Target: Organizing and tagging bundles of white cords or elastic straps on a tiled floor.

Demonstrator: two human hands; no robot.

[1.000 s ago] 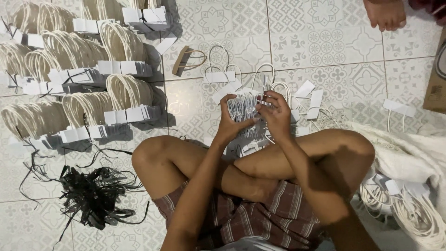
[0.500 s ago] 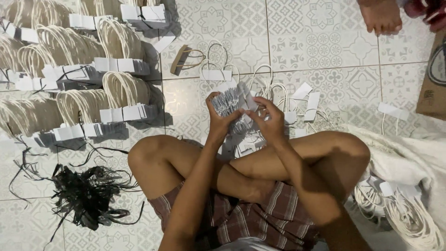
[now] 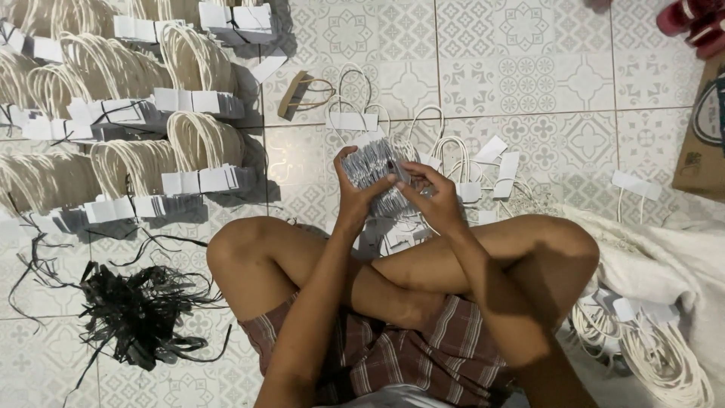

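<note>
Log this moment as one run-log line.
left hand: grips stack of white paper tabs | right hand: fingertips on the stack's edge | floor: tied bundles of cord handles, black strap pile

The patterned tile floor (image 3: 513,68) carries bundled cord handles (image 3: 200,151) upper left, black straps (image 3: 140,313) lower left, loose handles (image 3: 483,162) centre, white cloth (image 3: 664,249) right.

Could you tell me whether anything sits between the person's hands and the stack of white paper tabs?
Nothing visible does: the left hand grips the stack of white paper tabs, and the right hand touches its top edge.
</note>
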